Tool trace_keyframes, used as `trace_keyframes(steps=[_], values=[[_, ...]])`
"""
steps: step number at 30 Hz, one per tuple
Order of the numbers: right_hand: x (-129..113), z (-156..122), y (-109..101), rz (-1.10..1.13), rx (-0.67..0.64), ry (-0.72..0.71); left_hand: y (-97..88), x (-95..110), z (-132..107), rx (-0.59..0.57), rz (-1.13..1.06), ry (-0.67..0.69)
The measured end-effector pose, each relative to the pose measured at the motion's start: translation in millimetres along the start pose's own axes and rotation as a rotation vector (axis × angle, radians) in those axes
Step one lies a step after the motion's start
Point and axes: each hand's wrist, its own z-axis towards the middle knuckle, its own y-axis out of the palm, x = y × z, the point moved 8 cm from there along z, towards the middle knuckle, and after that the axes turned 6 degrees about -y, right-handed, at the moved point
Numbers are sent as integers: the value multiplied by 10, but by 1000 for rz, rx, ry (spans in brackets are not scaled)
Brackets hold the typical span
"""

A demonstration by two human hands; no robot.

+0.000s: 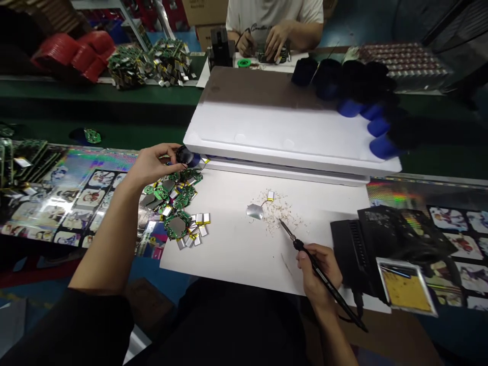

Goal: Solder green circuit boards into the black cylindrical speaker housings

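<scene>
Left hand (pixel 152 165) pinches a dark round part (pixel 185 155) just above loose circuit boards (pixel 176 203); right hand (pixel 316 269) grips a soldering iron (pixel 296 240) near a foil disc (pixel 254 211). A slip of its tip could scorch the white sheet (pixel 213 264).

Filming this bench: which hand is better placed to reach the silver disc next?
Probably the right hand: its soldering iron tip sits near the silver disc, while the left hand holds a black round part.
</scene>
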Motion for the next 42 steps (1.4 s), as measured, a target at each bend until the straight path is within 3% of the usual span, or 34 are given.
trace_keyframes(steps=[6,12,16,19,22,26,28,29,32,34,36,39,42], values=[[89,-20,-11,-3,6,5,-195,-138,26,25,-7,-101],[139,-13,-11,-11,-6,8,-599,-392,314,327,-37,-196],[112,1,-11,-9,-4,27,-615,-581,584,444,10,-290],[62,18,-17,-7,9,23,-518,-693,701,448,50,-368],[20,27,-26,-15,25,9,-461,-635,684,487,41,-337],[16,29,-47,-23,55,15,-440,-242,317,688,-49,-156],[23,31,-50,-15,66,21,-235,58,68,622,-119,-30],[25,32,-52,-10,72,23,-52,247,-58,515,-159,66],[16,37,-48,9,84,24,757,787,-489,57,-103,300],[-4,41,-47,25,92,19,1309,1022,-786,-198,-28,430],[-24,42,-57,39,108,17,1719,1123,-980,-330,70,516],[-27,38,-84,66,132,27,2018,1099,-1039,-390,191,523],[-9,35,-109,77,151,34,1995,1077,-1028,-399,165,496]])
